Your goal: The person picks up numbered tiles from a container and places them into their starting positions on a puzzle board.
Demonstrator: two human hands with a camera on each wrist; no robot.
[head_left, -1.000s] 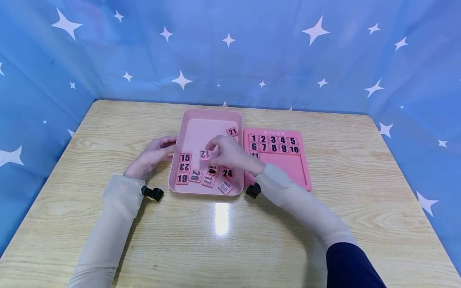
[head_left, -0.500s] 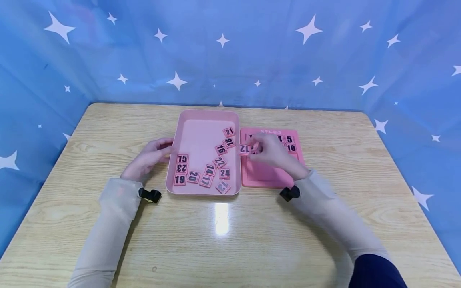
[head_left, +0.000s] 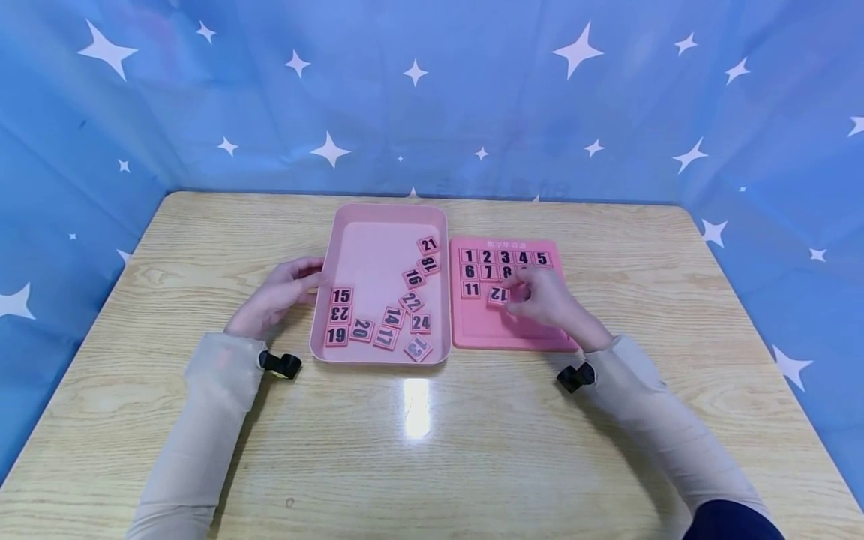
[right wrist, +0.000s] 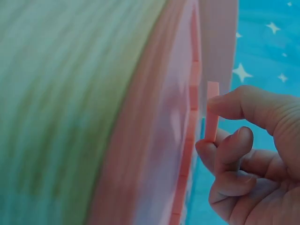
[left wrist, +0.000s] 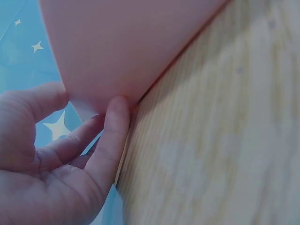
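Observation:
My right hand (head_left: pixel 550 300) pinches a pink number tile marked 12 (head_left: pixel 498 295) between thumb and fingers. The 12 reads upside down, and the tile hovers over the pink puzzle board (head_left: pixel 486 330), right of tile 11 (head_left: pixel 471 289). In the right wrist view the same tile (right wrist: pixel 213 126) appears edge-on, apart from the row of tiles (right wrist: pixel 186 150) on the board. Fingertips of my left hand (head_left: pixel 277 296) touch the outer left wall of a pink tray (head_left: pixel 320 315); the left wrist view shows its fingers fairly straight against that wall (left wrist: pixel 108 51).
Several loose tiles lie in the tray, such as 15 (head_left: pixel 341 296), 24 (head_left: pixel 421 323) and 21 (head_left: pixel 427 245). The board stands right beside the tray, its top rows holding tiles from 1 (head_left: pixel 469 256) on. Both are on a wooden table (head_left: pixel 337 442) before a blue starry curtain (head_left: pixel 378 97).
My right hand has carried tile 12 rightward from above the tray, across its right rim, to over the board. The left hand has stayed at the tray's left side.

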